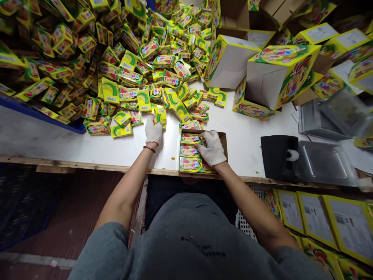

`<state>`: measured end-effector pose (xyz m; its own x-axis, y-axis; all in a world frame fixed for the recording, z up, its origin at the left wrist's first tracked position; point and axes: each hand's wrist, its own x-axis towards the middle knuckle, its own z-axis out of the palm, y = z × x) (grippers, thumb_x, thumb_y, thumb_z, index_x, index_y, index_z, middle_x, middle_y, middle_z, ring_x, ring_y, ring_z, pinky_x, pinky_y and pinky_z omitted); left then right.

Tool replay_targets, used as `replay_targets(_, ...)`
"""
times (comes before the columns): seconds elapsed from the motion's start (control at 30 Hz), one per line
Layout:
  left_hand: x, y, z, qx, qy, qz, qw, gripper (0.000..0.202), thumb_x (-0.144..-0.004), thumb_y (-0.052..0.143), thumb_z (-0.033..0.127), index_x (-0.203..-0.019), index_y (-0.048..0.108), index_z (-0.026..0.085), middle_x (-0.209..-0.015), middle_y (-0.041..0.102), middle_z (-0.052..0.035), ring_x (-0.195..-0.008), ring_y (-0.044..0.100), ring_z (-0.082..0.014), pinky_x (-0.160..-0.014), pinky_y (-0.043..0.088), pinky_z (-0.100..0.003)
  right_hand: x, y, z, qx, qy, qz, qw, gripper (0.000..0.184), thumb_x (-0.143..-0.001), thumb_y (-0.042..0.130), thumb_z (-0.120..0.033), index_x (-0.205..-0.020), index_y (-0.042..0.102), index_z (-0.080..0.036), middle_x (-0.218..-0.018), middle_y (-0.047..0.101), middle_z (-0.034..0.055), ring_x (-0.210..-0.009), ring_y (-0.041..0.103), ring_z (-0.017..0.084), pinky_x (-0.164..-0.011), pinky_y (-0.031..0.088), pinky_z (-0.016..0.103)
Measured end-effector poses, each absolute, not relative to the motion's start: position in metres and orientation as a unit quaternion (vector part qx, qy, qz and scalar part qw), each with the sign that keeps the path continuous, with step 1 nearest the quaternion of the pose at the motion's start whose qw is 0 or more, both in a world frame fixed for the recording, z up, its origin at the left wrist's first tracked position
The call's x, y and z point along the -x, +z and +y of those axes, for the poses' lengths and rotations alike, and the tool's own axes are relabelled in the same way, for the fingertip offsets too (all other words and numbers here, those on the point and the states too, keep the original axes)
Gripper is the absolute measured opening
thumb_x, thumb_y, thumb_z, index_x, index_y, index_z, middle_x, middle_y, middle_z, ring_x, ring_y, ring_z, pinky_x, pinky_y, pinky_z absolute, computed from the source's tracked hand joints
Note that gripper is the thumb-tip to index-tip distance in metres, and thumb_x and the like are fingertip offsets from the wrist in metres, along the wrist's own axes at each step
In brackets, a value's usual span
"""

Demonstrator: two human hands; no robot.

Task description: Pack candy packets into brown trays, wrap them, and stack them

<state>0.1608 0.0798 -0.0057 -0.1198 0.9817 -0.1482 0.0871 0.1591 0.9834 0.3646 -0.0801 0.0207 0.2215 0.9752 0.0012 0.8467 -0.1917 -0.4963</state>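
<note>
Both my hands wear white knit gloves. My left hand (153, 130) reaches to the near edge of a big heap of small yellow-green candy packs (140, 66) and closes on one small pack (160, 115). My right hand (212, 147) rests inside an open brown carton (224, 138) at the table's front edge, pressing on the packs (190, 151) stacked in a row in it.
The white table (43, 136) has a wooden front edge. Larger printed display boxes (279, 74) lie at the back right. A black tape dispenser (276, 155) and silver foil sheets (326, 163) sit at the right. Filled yellow boxes (314, 217) stand below right. A blue bin rim (43, 114) lies left.
</note>
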Motion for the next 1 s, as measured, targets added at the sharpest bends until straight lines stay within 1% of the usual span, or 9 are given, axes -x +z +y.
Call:
replay_targets(0.1, -0.159, 0.000, 0.055, -0.394, 0.470, 0.549, 0.569, 0.025, -0.069, 0.067, 0.017, -0.094, 0.061, 0.020, -0.093, 0.072, -0.0032, -0.089, 0.069, -0.0202, -0.085, 0.059, -0.034, -0.361, 0.026, -0.078, 0.705, 0.131, -0.687, 0.120, 0.025, -0.097, 0.057, -0.032, -0.110, 0.074, -0.019, -0.120, 0.064, 0.0159, -0.105, 0.056, 0.031, -0.087, 0.044, 0.040)
replay_targets(0.2, -0.157, 0.008, 0.030, -0.371, 0.477, 0.510, 0.612, 0.035, -0.070, 0.071, 0.024, -0.104, 0.062, 0.020, -0.099, 0.074, -0.0032, -0.088, 0.071, -0.0188, -0.082, 0.060, -0.033, -0.360, 0.031, -0.073, 0.681, 0.096, -0.724, 0.056, 0.029, -0.099, 0.049, -0.023, -0.108, 0.076, -0.017, -0.115, 0.069, 0.0163, -0.098, 0.055, 0.029, -0.081, 0.038, 0.039)
replay_targets(0.33, -0.152, 0.017, 0.008, -0.375, 0.488, 0.470, 0.633, 0.046, -0.072, 0.075, 0.032, -0.115, 0.062, 0.021, -0.110, 0.074, -0.0047, -0.090, 0.072, -0.0189, -0.076, 0.061, -0.030, -0.363, 0.037, -0.077, 0.659, 0.066, -0.749, 0.025, 0.031, -0.097, 0.046, -0.018, -0.106, 0.076, -0.015, -0.109, 0.071, 0.0166, -0.093, 0.054, 0.028, -0.077, 0.033, 0.039)
replay_targets(0.47, -0.149, 0.021, 0.002, -0.380, 0.495, 0.470, 0.625, 0.046, -0.072, 0.075, 0.034, -0.115, 0.063, 0.021, -0.109, 0.074, -0.0045, -0.088, 0.072, -0.0184, -0.075, 0.061, -0.029, -0.363, 0.039, -0.083, 0.655, 0.036, -0.754, 0.038, 0.030, -0.099, 0.047, -0.022, -0.101, 0.076, -0.016, -0.099, 0.070, 0.0161, -0.093, 0.054, 0.029, -0.078, 0.034, 0.040)
replay_targets(0.57, -0.150, 0.022, 0.001, -0.373, 0.492, 0.469, 0.632, 0.047, -0.071, 0.076, 0.034, -0.114, 0.063, 0.022, -0.110, 0.074, -0.0049, -0.091, 0.073, -0.0195, -0.076, 0.062, -0.031, -0.360, 0.035, -0.080, 0.665, 0.027, -0.744, 0.054, 0.028, -0.098, 0.049, -0.023, -0.102, 0.076, -0.019, -0.115, 0.071, 0.0156, -0.105, 0.056, 0.030, -0.084, 0.037, 0.040)
replay_targets(0.67, -0.151, 0.026, -0.001, -0.369, 0.489, 0.463, 0.641, 0.047, -0.070, 0.077, 0.033, -0.114, 0.064, 0.022, -0.110, 0.074, -0.0054, -0.092, 0.073, -0.0204, -0.077, 0.063, -0.033, -0.359, 0.029, -0.074, 0.649, 0.069, -0.757, 0.038, 0.028, -0.098, 0.050, -0.020, -0.111, 0.075, -0.018, -0.130, 0.068, 0.0160, -0.116, 0.057, 0.031, -0.093, 0.041, 0.041)
replay_targets(0.83, -0.158, 0.035, -0.004, -0.357, 0.477, 0.454, 0.663, 0.046, -0.071, 0.077, 0.035, -0.112, 0.064, 0.021, -0.108, 0.074, -0.0055, -0.090, 0.072, -0.0204, -0.074, 0.062, -0.032, -0.367, 0.025, -0.069, 0.601, 0.168, -0.782, 0.005, 0.027, -0.093, 0.055, -0.012, -0.113, 0.074, -0.014, -0.125, 0.070, 0.0179, -0.115, 0.061, 0.029, -0.101, 0.047, 0.039)
replay_targets(0.9, -0.163, 0.037, -0.004, -0.348, 0.464, 0.443, 0.684, 0.044, -0.071, 0.077, 0.037, -0.110, 0.063, 0.020, -0.104, 0.074, -0.0050, -0.087, 0.072, -0.0197, -0.070, 0.062, -0.031, -0.372, 0.023, -0.070, 0.584, 0.200, -0.786, 0.038, 0.029, -0.089, 0.057, -0.009, -0.111, 0.074, -0.016, -0.125, 0.070, 0.0158, -0.117, 0.062, 0.027, -0.103, 0.048, 0.038)
replay_targets(1.0, -0.173, 0.040, -0.008, -0.352, 0.439, 0.428, 0.707, 0.044, -0.073, 0.078, 0.042, -0.107, 0.062, 0.020, -0.101, 0.074, -0.0044, -0.082, 0.072, -0.0192, -0.065, 0.061, -0.029, -0.378, 0.016, -0.073, 0.592, 0.241, -0.756, 0.139, 0.031, -0.088, 0.051, -0.007, -0.106, 0.074, -0.017, -0.118, 0.071, 0.0125, -0.114, 0.064, 0.024, -0.104, 0.050, 0.037)
